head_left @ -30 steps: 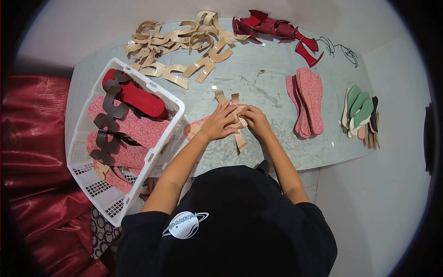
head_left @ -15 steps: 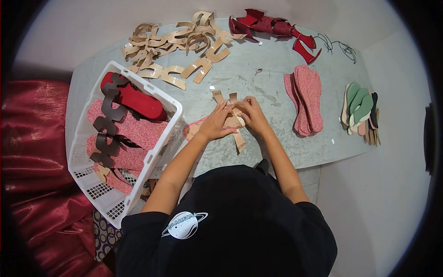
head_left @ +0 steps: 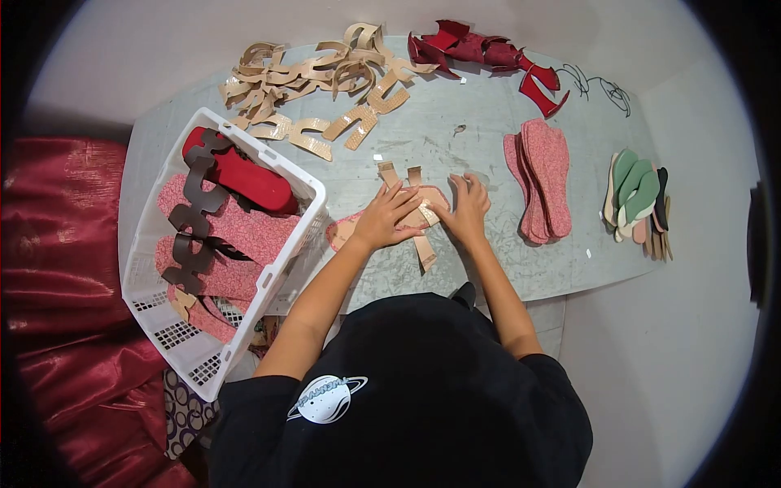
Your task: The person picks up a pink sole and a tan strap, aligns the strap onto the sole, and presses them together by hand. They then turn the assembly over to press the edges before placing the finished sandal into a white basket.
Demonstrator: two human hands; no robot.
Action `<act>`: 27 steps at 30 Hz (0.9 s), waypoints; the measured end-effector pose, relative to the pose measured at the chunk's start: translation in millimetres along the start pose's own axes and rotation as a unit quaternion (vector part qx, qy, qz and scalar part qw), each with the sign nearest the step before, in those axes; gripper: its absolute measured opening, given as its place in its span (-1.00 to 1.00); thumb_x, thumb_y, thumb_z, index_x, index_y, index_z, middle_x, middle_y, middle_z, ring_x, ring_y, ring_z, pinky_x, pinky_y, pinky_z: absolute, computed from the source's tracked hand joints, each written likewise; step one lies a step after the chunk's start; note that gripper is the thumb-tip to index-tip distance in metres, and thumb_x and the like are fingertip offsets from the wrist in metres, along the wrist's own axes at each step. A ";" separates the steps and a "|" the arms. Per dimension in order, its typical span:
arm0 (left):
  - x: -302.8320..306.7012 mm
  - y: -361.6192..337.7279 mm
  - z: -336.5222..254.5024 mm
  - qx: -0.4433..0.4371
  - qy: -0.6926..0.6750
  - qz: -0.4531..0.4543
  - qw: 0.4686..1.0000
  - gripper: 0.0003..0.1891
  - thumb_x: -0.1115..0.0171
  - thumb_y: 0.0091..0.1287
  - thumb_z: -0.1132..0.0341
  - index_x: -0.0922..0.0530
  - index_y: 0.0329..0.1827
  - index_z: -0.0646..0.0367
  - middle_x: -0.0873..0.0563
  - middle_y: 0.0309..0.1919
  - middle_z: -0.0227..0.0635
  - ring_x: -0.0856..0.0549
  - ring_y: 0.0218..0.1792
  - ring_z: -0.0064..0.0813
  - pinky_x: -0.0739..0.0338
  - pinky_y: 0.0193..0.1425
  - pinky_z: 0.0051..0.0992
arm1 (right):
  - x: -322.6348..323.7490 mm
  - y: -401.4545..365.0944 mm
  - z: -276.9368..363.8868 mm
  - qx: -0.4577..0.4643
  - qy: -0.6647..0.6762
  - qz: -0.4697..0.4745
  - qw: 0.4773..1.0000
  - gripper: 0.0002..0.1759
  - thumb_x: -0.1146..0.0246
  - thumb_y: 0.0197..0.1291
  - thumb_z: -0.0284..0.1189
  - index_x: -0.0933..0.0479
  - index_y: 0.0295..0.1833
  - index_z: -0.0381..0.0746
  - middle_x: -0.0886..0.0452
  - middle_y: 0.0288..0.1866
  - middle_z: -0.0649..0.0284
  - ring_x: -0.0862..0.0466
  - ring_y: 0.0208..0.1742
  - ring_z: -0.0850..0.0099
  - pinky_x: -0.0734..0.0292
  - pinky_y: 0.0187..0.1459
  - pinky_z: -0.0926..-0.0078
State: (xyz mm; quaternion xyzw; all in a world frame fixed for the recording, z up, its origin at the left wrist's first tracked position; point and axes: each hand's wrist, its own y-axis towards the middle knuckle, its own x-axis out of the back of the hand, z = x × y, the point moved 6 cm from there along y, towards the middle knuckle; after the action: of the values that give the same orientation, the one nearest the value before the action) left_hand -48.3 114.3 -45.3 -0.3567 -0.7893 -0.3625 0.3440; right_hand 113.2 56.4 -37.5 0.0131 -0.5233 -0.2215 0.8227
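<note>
A sandal sole (head_left: 342, 233), beige on top with a pink speckled rim, lies on the table in front of me. A beige shoe strap (head_left: 425, 253) crosses it, its cut ends sticking out beyond both long sides. My left hand (head_left: 386, 218) lies flat over the sole and strap with fingers stretched out, pressing on them. At the sole's right end, my right hand (head_left: 468, 210) has its thumb by the strap's edge. Its other fingers are raised and apart, with nothing visible in them. Part of the sole is hidden beneath my left hand.
On the left, a white plastic basket (head_left: 260, 276) holds pink soles, dark brown straps and a red sole. Behind lie beige straps (head_left: 325, 73) and red straps (head_left: 488, 53). Pink soles (head_left: 545, 179) are stacked rightward, beside green and beige insoles (head_left: 639, 191). Black cord (head_left: 602, 87) lies far right.
My right hand has drawn back a little to the right from the strap and its fingers have spread, uncovering the sole's right end. My left hand stays on the sole.
</note>
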 end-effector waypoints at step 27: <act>7.0 6.1 -4.4 0.016 -0.006 -0.013 1.000 -0.38 -0.38 -0.04 -0.12 -0.55 0.10 -0.08 -0.52 0.17 -0.31 -0.41 0.25 -0.09 -0.29 0.28 -0.06 | -5.0 9.5 -3.0 -0.235 -0.065 0.238 0.940 0.54 -0.61 -0.57 -0.05 0.31 0.51 0.03 0.35 0.51 -0.15 0.35 0.48 -0.24 0.36 0.20 -0.55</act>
State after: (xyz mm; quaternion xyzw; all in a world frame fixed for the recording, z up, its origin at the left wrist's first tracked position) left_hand -45.7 115.8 -35.5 -0.3434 -0.8014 -0.3524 0.3401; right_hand 117.3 66.2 -40.8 -0.3195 -0.4968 -0.1365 0.7953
